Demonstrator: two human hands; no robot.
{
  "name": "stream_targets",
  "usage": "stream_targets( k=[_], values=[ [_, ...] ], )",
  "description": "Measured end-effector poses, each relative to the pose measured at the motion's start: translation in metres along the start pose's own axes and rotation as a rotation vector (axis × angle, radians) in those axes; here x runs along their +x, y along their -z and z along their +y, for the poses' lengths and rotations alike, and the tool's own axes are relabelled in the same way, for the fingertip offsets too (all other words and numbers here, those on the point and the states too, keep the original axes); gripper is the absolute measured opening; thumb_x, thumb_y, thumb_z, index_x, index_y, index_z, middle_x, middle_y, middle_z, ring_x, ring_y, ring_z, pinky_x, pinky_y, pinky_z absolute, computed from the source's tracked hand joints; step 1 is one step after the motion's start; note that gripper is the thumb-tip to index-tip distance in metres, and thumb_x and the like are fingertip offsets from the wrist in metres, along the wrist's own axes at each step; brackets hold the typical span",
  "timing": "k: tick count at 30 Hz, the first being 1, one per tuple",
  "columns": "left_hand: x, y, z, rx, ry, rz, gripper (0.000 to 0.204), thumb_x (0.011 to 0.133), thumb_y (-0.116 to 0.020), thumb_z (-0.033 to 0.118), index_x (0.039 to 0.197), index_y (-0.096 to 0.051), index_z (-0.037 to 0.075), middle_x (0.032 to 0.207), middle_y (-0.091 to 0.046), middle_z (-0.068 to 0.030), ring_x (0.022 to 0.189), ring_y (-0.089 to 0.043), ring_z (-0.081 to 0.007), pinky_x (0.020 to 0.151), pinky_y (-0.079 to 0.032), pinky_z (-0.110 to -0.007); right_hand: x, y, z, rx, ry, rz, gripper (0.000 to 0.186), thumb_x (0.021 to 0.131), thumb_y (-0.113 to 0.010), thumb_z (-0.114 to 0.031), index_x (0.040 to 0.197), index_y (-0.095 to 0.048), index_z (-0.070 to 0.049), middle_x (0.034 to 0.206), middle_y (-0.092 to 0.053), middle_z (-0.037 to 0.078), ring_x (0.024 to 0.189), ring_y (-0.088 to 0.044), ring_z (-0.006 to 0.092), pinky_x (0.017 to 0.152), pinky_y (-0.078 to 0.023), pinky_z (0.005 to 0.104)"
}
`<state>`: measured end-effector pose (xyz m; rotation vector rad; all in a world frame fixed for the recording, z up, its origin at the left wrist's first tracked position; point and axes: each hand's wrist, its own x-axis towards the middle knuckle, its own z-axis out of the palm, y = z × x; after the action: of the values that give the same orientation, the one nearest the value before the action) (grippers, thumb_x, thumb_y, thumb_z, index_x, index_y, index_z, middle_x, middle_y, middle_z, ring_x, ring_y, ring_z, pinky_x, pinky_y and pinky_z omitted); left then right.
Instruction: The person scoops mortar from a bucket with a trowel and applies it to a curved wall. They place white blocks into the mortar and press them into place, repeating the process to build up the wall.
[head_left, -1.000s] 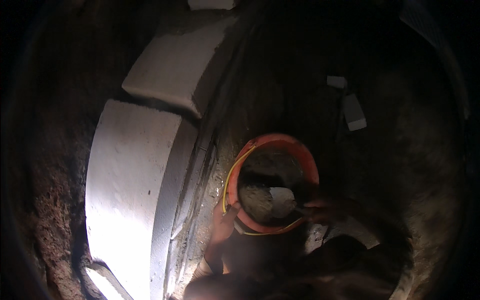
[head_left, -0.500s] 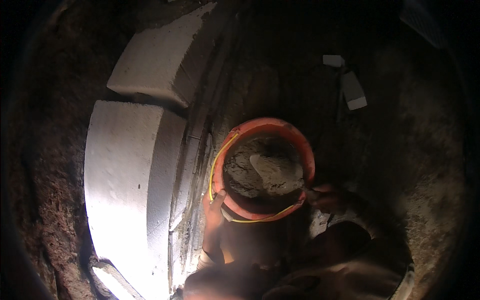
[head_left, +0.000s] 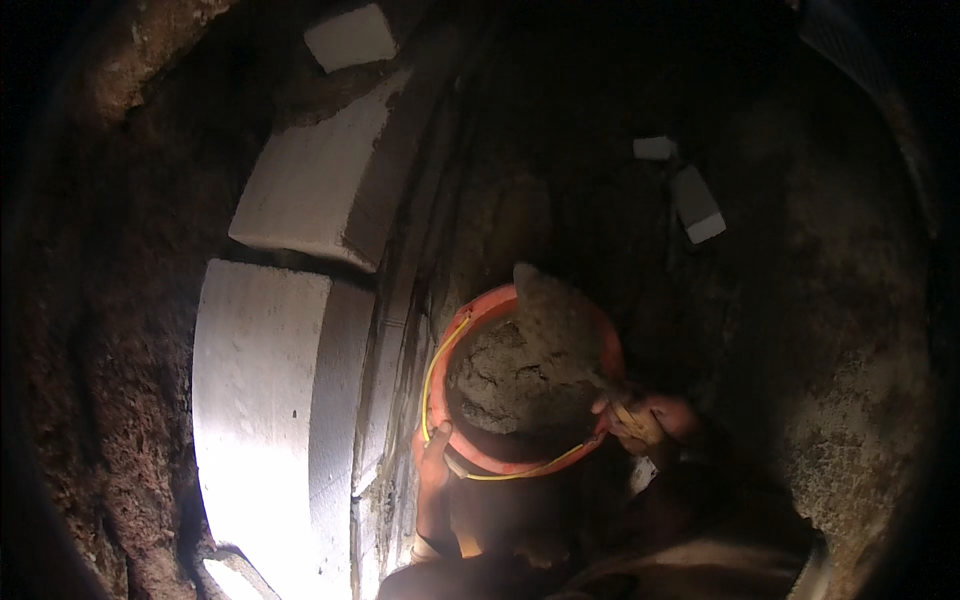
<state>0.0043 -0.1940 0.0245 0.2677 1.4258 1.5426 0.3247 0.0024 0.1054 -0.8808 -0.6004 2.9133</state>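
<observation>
An orange-red bucket [head_left: 468, 325] with a yellow handle stands in front of me, holding wet grey mortar [head_left: 500, 385]. My left hand [head_left: 432, 468] is closed on the bucket's near left rim, its thumb over the edge. At the right rim, my right hand [head_left: 645, 420] is closed around the handle of a trowel [head_left: 560, 315]. The trowel's broad, mortar-smeared blade is raised over the far part of the bucket, its tip past the far rim. Shadow hides part of the right fingers.
Large pale blocks [head_left: 258, 360] stand in a row along the left, with a gap between two of them. A smaller white block [head_left: 352, 38] lies at the far end. Two white pieces, one of them a long block [head_left: 697, 200], lie on dark ground at far right. A rough earth wall [head_left: 90, 400] runs along the left.
The trowel blade has come up out of the mortar and tilted toward the far rim, the right hand turning with it. The left hand stays on the rim. The view has shifted.
</observation>
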Motion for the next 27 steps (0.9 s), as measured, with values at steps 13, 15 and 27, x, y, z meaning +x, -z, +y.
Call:
stream_targets(
  k=[13, 15, 27],
  values=[
    [-0.02, 0.004, 0.014, -0.169, 0.066, 0.06, 0.02, 0.095, -0.066, 0.015, 0.112, -0.058, 0.007, 0.092, -0.057, 0.0009, 0.08, -0.057, -0.0123, 0.073, -0.046, -0.028, 0.183, 0.038, -0.184, 0.008, 1.298, 0.359, 0.03, 0.097, -0.061, -0.026, 0.122, -0.06, -0.01, 0.108, -0.062, 0.007, 0.091, -0.062, 0.019, 0.072, -0.055, 0.0347],
    [-0.006, -0.008, 0.011, -0.18, 0.068, -0.004, 0.02, 0.095, -0.066, 0.015, 0.111, -0.058, 0.008, 0.092, -0.057, 0.0008, 0.081, -0.057, -0.0124, 0.073, -0.046, -0.028, 0.213, 0.074, -0.251, -0.267, 1.419, 0.734, 0.023, 0.096, -0.06, -0.023, 0.114, -0.063, -0.009, 0.1, -0.064, 0.007, 0.087, -0.063, 0.0196, 0.072, -0.055, 0.036],
    [-0.011, -0.003, 0.005, -0.168, 0.023, 0.054, 0.017, 0.094, -0.065, 0.013, 0.109, -0.06, 0.007, 0.092, -0.056, 0.0021, 0.082, -0.056, -0.0105, 0.074, -0.044, -0.027, 0.204, -0.076, -0.144, -0.163, 0.887, 0.351, 0.04, 0.097, -0.066, -0.025, 0.132, -0.048, -0.016, 0.089, -0.057, 0.002, 0.064, -0.056, 0.0142, 0.055, -0.05, 0.0319]
  ],
)
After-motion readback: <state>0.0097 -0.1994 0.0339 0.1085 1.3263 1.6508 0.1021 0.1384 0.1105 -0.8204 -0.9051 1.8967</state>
